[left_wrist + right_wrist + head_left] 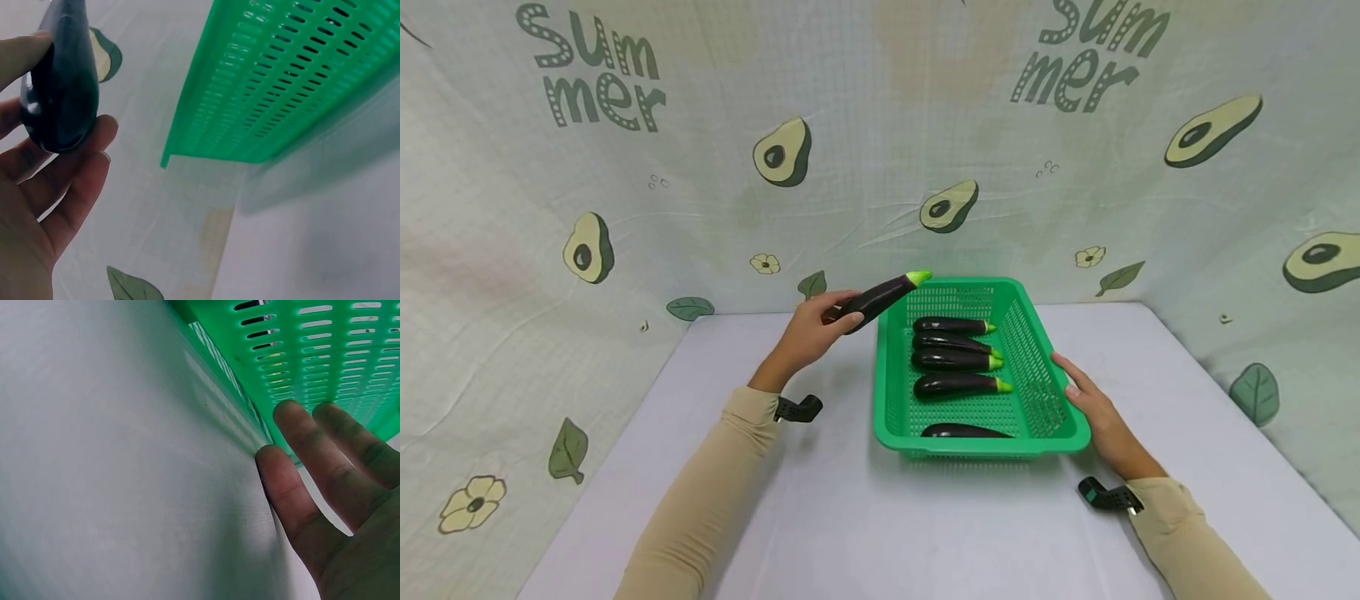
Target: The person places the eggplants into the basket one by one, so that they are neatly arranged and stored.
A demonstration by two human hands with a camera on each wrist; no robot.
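Note:
My left hand (815, 327) holds a dark purple eggplant (880, 300) by its thick end, in the air at the basket's far left corner. Its green stem (919, 277) points to the right, over the rim. In the left wrist view, the thumb and fingers are around the eggplant's rounded end (62, 119). A green plastic basket (891, 433) stands on the table with several eggplants (955, 385) lying crosswise inside; the nearest is partly hidden by the front rim. My right hand (1101, 421) touches the basket's right side, its fingers (306, 440) extended along the slotted outer wall.
A white cloth covers the table (850, 517). Behind it and at both sides hangs a pale cloth (850, 225) printed with avocados, leaves and lettering. Each wrist wears a black camera band, the left band (799, 408) close to the tabletop.

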